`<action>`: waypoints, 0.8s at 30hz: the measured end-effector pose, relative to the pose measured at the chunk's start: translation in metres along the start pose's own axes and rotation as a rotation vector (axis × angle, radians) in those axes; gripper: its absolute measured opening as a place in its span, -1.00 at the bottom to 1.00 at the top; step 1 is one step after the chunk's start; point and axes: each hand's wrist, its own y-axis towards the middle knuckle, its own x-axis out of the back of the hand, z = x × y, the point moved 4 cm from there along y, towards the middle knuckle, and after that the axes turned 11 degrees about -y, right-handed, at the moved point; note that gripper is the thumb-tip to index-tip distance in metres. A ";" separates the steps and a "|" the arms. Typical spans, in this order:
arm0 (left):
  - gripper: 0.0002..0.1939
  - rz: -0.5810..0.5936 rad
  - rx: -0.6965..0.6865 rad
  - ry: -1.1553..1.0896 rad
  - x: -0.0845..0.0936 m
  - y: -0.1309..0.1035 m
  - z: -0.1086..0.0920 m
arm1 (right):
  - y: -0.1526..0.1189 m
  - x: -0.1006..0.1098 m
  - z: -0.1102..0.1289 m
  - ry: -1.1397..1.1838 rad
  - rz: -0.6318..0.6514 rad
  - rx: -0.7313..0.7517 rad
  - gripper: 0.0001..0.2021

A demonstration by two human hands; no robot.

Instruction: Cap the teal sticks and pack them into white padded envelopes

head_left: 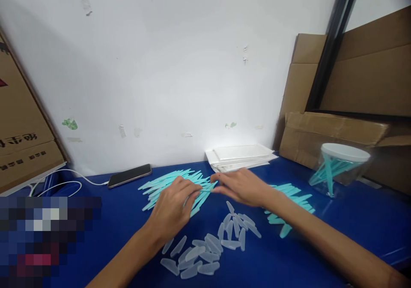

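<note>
My left hand [176, 200] and my right hand [239, 186] meet just in front of a pile of turquoise eyebrow razors [160, 189]. Between their pinched fingertips is one slim turquoise eyebrow razor [206, 190], its left end in my left fingers and its right end in my right. The fingers hide both of its ends. Translucent blade caps [195, 253] lie loosely scattered below my hands. Under my right forearm, a second group of turquoise razors [290, 198] lies on the blue table, partly covered by the arm.
A clear tub with a white lid [345, 152], holding several turquoise razors, stands at the right. White flat trays or sheets [242, 155] lie against the wall. A phone [130, 175] with a white cable rests at the left. Cardboard boxes [330, 129] flank the blue table [257, 262].
</note>
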 end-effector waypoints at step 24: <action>-0.71 0.071 0.302 0.537 0.025 -0.001 0.051 | -0.036 -0.036 -0.103 0.270 0.493 -0.362 -0.80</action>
